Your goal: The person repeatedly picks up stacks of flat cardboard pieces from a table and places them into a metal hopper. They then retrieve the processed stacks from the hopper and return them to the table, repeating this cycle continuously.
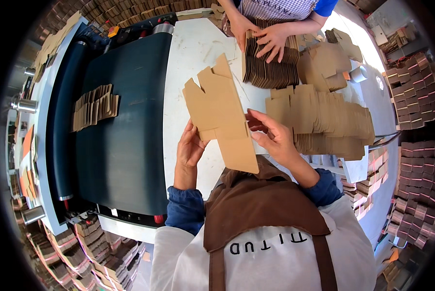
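A flat brown cardboard box blank (216, 104), with slots and flaps cut in it, is held up tilted over the white table. My left hand (191, 145) grips its lower left edge, thumb and fingers closed on it. My right hand (274, 136) is at the blank's right edge, fingers spread and slightly curled; whether the fingertips touch the edge I cannot tell. Just right of that hand, a fanned row of cardboard blanks (324, 119) lies on the table. Across the table, a co-worker's hands (270, 39) rest on a tight stack of blanks (270, 63).
To my left runs a dark green conveyor belt (123, 145) with a small fanned batch of cardboard pieces (96, 107) on it. The white table (183, 58) lies between belt and blanks. Bundled cardboard stacks (418, 92) stand at the far right, more (89, 247) at lower left.
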Demonstrator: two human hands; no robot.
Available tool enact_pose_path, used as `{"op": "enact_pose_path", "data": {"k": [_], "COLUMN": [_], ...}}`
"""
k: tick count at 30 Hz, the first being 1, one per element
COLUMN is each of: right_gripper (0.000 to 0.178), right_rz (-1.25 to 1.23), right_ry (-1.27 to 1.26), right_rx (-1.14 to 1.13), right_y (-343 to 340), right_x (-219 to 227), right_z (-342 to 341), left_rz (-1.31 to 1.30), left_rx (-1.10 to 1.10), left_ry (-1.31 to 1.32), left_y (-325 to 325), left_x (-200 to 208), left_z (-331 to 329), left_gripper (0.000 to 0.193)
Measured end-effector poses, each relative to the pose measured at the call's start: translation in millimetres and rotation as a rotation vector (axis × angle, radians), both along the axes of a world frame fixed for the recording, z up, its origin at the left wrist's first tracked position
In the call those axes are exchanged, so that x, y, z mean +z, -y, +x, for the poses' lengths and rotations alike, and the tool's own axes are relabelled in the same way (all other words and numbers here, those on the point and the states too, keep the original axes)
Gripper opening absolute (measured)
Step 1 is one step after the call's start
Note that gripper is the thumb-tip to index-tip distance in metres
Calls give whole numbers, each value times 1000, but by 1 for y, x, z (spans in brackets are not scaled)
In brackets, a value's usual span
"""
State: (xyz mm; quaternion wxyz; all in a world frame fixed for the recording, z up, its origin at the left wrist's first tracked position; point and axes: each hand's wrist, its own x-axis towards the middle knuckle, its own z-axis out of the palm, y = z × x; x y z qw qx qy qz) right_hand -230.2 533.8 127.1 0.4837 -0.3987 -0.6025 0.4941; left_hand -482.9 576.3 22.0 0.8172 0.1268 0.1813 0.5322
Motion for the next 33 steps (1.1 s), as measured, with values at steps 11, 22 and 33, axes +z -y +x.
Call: {"op": "enact_pose_path", "data": {"k": [11, 22, 33], "right_gripper": [40, 38, 44], "right_rz": [-139, -377, -26], "right_ry": [312, 342, 966], "right_rx": [-154, -367, -1215], "right_y": [10, 82, 118], "right_x": [-25, -95, -137], "right_z": [23, 152, 510], "left_rz": [35, 670, 374], "left_rx": [94, -199, -203], "left_ry": [-390, -1499, -1522], "left_y": [-10, 0, -1], "left_x": [-7, 9, -110], "left_z": [-14, 210, 283], "left_gripper": [45, 56, 74]}}
